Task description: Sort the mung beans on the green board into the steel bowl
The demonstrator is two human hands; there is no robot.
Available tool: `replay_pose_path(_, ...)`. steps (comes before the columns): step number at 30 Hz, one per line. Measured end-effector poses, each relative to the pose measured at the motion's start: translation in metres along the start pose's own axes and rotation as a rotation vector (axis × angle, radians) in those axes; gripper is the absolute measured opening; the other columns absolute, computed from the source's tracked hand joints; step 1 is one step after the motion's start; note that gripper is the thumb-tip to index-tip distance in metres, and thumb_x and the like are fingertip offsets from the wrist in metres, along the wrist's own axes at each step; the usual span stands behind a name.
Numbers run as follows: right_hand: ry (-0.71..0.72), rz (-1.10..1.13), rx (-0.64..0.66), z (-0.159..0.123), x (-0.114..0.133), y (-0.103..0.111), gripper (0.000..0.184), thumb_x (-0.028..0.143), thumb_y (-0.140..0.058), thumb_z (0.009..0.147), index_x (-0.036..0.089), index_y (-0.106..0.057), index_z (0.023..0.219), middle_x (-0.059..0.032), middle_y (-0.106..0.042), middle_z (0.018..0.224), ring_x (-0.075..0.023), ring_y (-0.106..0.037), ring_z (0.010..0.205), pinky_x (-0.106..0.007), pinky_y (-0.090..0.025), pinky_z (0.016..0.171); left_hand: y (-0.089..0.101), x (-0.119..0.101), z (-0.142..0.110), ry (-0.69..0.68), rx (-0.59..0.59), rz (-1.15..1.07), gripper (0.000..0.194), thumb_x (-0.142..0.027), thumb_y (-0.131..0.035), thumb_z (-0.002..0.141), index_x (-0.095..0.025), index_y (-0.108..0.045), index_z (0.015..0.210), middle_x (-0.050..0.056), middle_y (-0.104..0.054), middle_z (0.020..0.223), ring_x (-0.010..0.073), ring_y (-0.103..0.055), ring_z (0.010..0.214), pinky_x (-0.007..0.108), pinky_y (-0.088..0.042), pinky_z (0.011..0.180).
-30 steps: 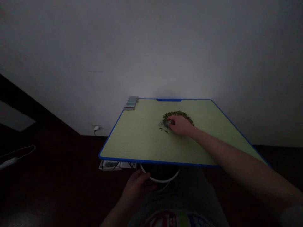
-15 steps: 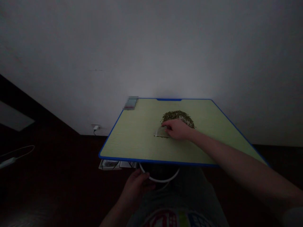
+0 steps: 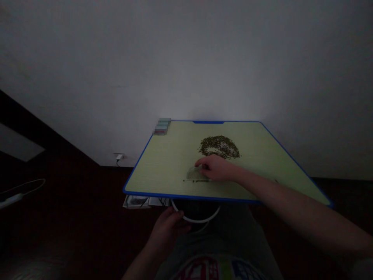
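My right hand (image 3: 217, 168) grips a clear half-round plastic scraper (image 3: 192, 174) on the pale green tabletop (image 3: 157, 163). Its straight edge faces me, and a few small dark green beans lie along it. Just beyond the hand is a spread heap of the same beans (image 3: 210, 141), with a thinned patch at its near side. Below the table's front edge, my left hand (image 3: 167, 229) is closed on the left side of a dark bucket with a white rim (image 3: 198, 221). The far part of the bucket is hidden under the tabletop, and its inside is too dark to make out.
A blue edging (image 3: 192, 197) runs round the table. At its far left corner lies a blurred-out flat item (image 3: 161, 126). A pale wall stands behind the table, with a plugged-in charger (image 3: 119, 157). Under the table is a white tray (image 3: 135, 201) with cables.
My right hand has pulled the scraper toward me and slightly left, away from the heap, with a few beans along its edge. My left hand stays on the bucket.
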State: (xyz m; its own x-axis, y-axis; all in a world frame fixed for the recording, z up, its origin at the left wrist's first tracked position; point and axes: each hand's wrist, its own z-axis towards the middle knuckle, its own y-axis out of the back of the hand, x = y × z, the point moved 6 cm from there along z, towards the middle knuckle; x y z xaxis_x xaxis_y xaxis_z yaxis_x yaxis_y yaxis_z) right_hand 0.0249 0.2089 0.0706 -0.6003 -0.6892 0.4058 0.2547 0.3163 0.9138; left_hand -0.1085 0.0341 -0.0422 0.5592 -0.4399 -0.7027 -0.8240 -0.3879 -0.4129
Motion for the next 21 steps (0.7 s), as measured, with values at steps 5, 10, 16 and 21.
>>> replay_pose_path(5, 0.004, 0.02, 0.015, -0.01, 0.008, -0.002, 0.033, 0.022, -0.052, 0.079, 0.018, -0.066, 0.108, -0.0031, -0.068, 0.073, -0.0124, -0.055, 0.062, -0.023, -0.035, 0.059, -0.001, -0.002, -0.003, 0.001, -0.03, -0.014, 0.017, -0.017, -0.071, 0.065, -0.014, -0.063, 0.079, 0.005, -0.073, 0.069, 0.0189, -0.069, 0.061, 0.031, -0.055, 0.058)
replay_pose_path(10, -0.006, 0.047, -0.012, -0.023, 0.012, -0.005, 0.033, 0.023, -0.052, 0.08, 0.017, -0.066, 0.108, -0.0035, -0.068, 0.074, -0.013, -0.057, 0.063, -0.023, -0.035, 0.059, -0.004, -0.005, -0.007, 0.002, -0.044, -0.008, 0.015, -0.017, -0.069, 0.065, -0.014, -0.063, 0.079, 0.004, -0.073, 0.068, 0.0185, -0.068, 0.061, 0.031, -0.055, 0.057)
replay_pose_path(16, -0.01, 0.062, -0.015, -0.027, 0.012, -0.009, 0.032, 0.024, -0.052, 0.08, 0.017, -0.066, 0.108, -0.0028, -0.067, 0.071, -0.0128, -0.055, 0.061, -0.024, -0.035, 0.058, -0.008, -0.006, -0.008, 0.002, -0.031, 0.004, 0.015, -0.015, -0.067, 0.067, -0.014, -0.064, 0.081, 0.005, -0.073, 0.069, 0.0184, -0.068, 0.061, 0.031, -0.055, 0.058)
replay_pose_path(21, -0.013, 0.067, -0.013, -0.026, 0.012, -0.009, 0.032, 0.023, -0.051, 0.08, 0.017, -0.066, 0.107, -0.0032, -0.068, 0.072, -0.0129, -0.056, 0.062, -0.024, -0.035, 0.059, -0.007, -0.004, -0.006, 0.011, -0.015, -0.002, 0.015, -0.016, -0.067, 0.068, -0.014, -0.063, 0.082, 0.005, -0.073, 0.071, 0.019, -0.069, 0.063, 0.031, -0.056, 0.059)
